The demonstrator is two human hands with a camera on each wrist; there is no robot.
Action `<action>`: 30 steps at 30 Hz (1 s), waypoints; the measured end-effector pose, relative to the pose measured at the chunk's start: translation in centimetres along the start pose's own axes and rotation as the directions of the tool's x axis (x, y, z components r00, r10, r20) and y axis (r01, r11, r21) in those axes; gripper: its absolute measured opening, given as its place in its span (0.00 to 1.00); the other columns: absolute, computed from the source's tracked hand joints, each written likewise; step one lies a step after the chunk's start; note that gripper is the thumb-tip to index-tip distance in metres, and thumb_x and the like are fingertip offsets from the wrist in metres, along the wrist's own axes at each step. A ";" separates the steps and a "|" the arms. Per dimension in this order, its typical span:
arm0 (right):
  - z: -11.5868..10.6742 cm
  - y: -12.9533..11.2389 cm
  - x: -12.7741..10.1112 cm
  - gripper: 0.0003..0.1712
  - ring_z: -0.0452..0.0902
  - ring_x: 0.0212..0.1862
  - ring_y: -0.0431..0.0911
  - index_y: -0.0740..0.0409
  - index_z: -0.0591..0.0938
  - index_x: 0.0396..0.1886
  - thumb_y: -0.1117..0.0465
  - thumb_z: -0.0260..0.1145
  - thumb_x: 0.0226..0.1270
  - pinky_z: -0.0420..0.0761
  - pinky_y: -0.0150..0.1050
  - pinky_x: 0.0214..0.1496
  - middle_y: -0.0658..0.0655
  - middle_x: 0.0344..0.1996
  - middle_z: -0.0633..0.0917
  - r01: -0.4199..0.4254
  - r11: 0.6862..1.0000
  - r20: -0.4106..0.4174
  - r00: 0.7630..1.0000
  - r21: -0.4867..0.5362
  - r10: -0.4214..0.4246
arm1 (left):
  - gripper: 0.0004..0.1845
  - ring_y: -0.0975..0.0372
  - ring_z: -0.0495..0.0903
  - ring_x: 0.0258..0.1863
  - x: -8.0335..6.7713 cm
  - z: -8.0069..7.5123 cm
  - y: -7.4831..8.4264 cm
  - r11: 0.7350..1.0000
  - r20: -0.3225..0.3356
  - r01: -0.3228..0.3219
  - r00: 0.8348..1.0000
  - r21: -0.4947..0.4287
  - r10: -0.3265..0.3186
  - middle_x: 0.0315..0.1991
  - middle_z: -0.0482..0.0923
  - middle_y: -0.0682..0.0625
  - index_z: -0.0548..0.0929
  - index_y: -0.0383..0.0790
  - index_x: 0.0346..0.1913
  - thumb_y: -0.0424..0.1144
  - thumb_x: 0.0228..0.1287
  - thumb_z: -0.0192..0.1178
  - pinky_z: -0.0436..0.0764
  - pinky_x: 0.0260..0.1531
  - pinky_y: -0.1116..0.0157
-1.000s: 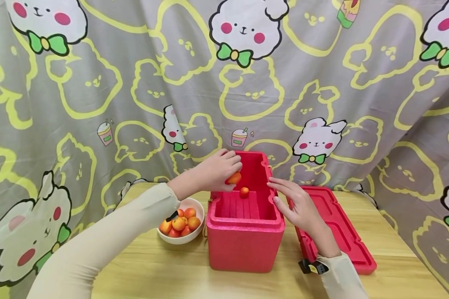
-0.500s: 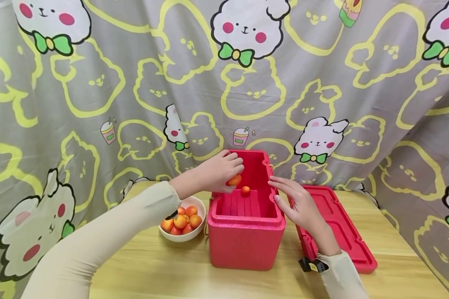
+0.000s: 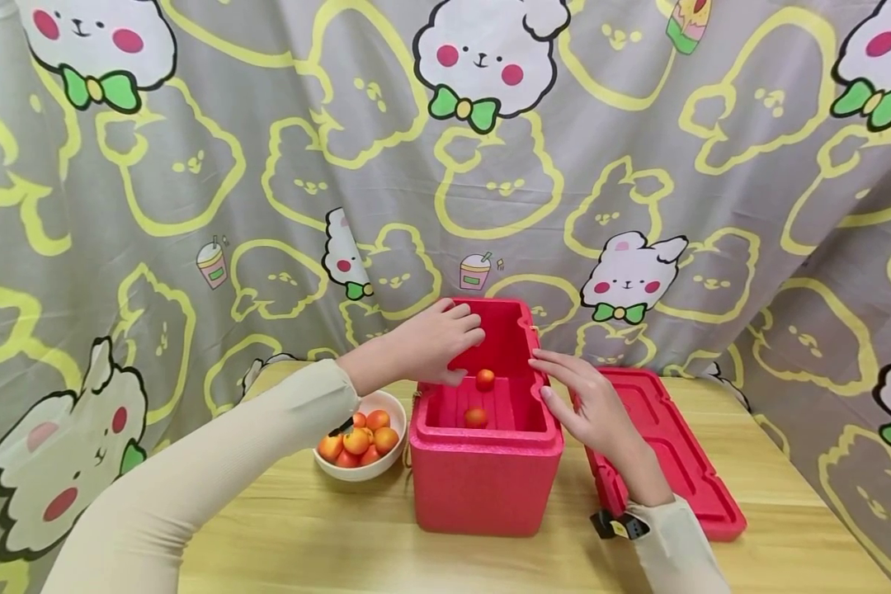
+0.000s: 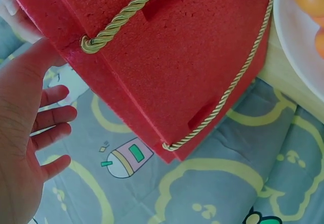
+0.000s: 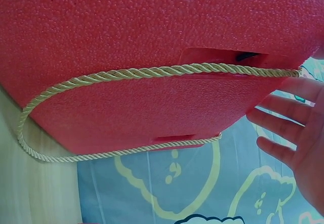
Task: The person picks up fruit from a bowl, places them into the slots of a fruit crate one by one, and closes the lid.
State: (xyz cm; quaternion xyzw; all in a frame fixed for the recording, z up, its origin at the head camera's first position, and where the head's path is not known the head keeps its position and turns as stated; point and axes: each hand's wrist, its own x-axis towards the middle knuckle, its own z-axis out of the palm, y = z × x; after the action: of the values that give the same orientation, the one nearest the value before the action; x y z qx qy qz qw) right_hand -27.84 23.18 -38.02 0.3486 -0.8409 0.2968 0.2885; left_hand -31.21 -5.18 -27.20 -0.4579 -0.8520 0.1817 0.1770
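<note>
A red foam box (image 3: pixel 483 478) stands open in the middle of the table. Two small orange-red fruits lie inside it, one at the back (image 3: pixel 485 379) and one nearer the front (image 3: pixel 476 417). My left hand (image 3: pixel 445 338) hovers over the box's back left rim with relaxed fingers and holds nothing; the left wrist view shows its fingers (image 4: pixel 50 115) spread beside the box's wall (image 4: pixel 192 57). My right hand (image 3: pixel 575 388) is at the box's right rim with straight fingers; whether it touches is unclear. In the right wrist view its fingers (image 5: pixel 283 127) are straight beside the box (image 5: pixel 152 31).
A white bowl (image 3: pixel 341 473) with several orange-red fruits sits left of the box. The red lid (image 3: pixel 683 462) lies flat on the wooden table (image 3: pixel 304 536) to the right. A gold rope (image 5: pixel 131 74) hangs along the box's side. A cartoon-print curtain (image 3: pixel 267 165) hangs behind.
My left hand has let go of the orange fruit it held over the box; the fruit now lies inside near the front. The right hand has stayed in place.
</note>
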 end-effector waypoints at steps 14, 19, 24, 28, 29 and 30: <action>0.0 -0.3 0.1 0.28 0.77 0.65 0.52 0.54 0.82 0.63 0.60 0.71 0.61 0.83 0.58 0.57 0.55 0.66 0.80 0.003 1.000 0.000 1.000 0.003 -0.003 | 0.21 0.56 0.76 0.52 -1.3 0.6 -1.2 0.999 -0.104 0.007 0.994 -0.039 -0.011 0.48 0.82 0.49 0.81 0.44 0.50 0.50 0.56 0.69 0.77 0.57 0.53; 0.0 -0.2 0.1 0.29 0.77 0.65 0.52 0.54 0.82 0.63 0.61 0.71 0.60 0.83 0.59 0.56 0.55 0.66 0.80 0.005 1.000 0.001 1.000 -0.005 -0.005 | 0.19 0.56 0.77 0.51 -1.8 0.9 -1.7 0.998 -0.143 0.033 0.989 -0.057 -0.041 0.46 0.82 0.49 0.82 0.45 0.48 0.48 0.55 0.69 0.77 0.58 0.53; -0.2 -0.2 0.1 0.29 0.77 0.65 0.52 0.52 0.82 0.64 0.61 0.71 0.60 0.83 0.59 0.56 0.55 0.66 0.80 -0.005 1.000 -0.002 1.000 0.008 0.005 | 0.16 0.56 0.77 0.49 -2.5 1.4 -2.5 0.996 -0.205 0.056 0.976 -0.077 -0.070 0.44 0.82 0.50 0.81 0.45 0.45 0.46 0.55 0.69 0.77 0.55 0.54; -0.1 -0.2 0.1 0.30 0.77 0.66 0.52 0.51 0.82 0.64 0.61 0.72 0.60 0.84 0.59 0.55 0.54 0.67 0.80 -0.004 1.000 0.002 1.000 0.008 0.004 | 0.15 0.57 0.76 0.46 -3.5 1.9 -3.2 0.992 -0.249 0.076 0.963 -0.105 -0.100 0.42 0.81 0.50 0.82 0.44 0.44 0.45 0.56 0.68 0.77 0.52 0.55; -0.1 -0.2 0.1 0.30 0.77 0.66 0.52 0.51 0.82 0.64 0.61 0.72 0.60 0.84 0.59 0.55 0.54 0.67 0.80 -0.003 1.000 0.001 1.000 0.008 0.003 | 0.14 0.56 0.76 0.45 -3.7 2.0 -3.4 0.990 -0.263 0.082 0.959 -0.112 -0.109 0.41 0.81 0.50 0.82 0.44 0.44 0.45 0.56 0.68 0.78 0.51 0.56; -0.1 -0.1 0.1 0.30 0.77 0.66 0.52 0.51 0.82 0.64 0.61 0.72 0.60 0.84 0.59 0.55 0.55 0.66 0.80 -0.001 1.000 0.000 1.000 0.006 0.001 | 0.14 0.56 0.76 0.44 -4.0 2.1 -3.6 0.989 -0.276 0.088 0.954 -0.120 -0.119 0.40 0.80 0.50 0.82 0.44 0.43 0.45 0.57 0.68 0.78 0.50 0.55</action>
State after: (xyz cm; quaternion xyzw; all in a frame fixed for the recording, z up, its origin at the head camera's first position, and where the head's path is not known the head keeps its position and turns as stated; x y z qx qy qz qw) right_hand -27.80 23.09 -37.87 0.3492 -0.8402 0.2994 0.2873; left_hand -32.75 -10.70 -27.84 -0.4426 -0.8493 0.0593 0.2816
